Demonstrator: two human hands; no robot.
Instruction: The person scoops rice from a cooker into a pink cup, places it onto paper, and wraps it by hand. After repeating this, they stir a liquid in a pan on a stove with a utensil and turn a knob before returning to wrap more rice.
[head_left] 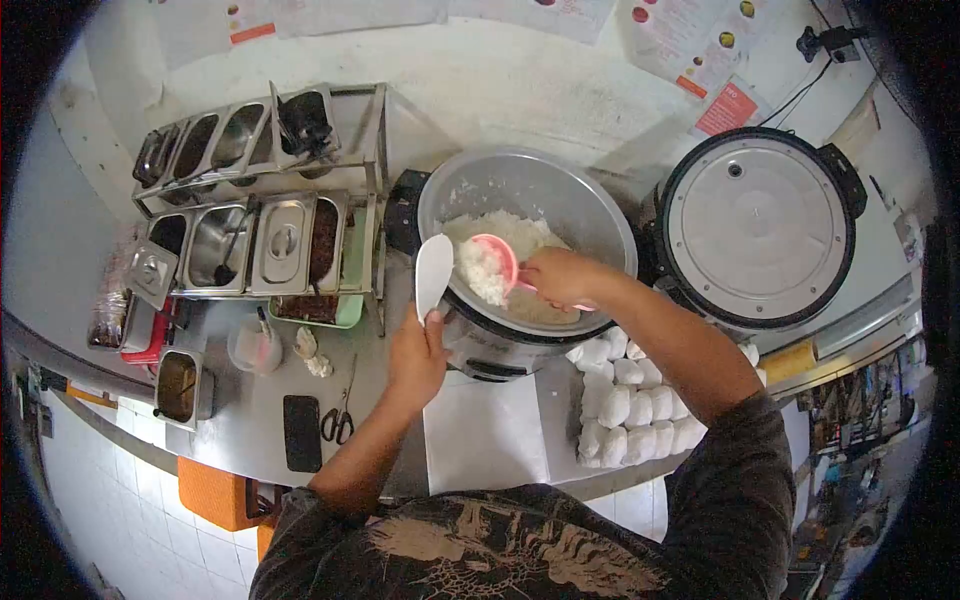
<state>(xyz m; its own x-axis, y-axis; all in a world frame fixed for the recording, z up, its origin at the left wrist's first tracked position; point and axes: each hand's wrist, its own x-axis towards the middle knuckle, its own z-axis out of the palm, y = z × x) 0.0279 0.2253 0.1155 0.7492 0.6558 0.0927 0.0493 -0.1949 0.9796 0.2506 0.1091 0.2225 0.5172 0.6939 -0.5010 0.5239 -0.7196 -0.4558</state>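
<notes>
My left hand [418,355] is wrapped round the handle of a white rice paddle [434,275], held upright at the near left rim of a large rice cooker [585,195]. Over the cooker's opening, my right hand [560,277] grips the handle of a pink scoop [508,262] heaped with white rice. More rice [512,225] lies in the pot below. A white paper sheet [485,435] is spread on the counter in front of the cooker. To its right sit several white wrapped bundles [640,410] in rows.
Metal food pans [218,245] stand on a two-level rack at the left. Nearer are a black phone [302,433], scissors [338,425], a plastic tub [255,347] and a square pan [183,387]. The cooker's open lid [757,228] stands at the right.
</notes>
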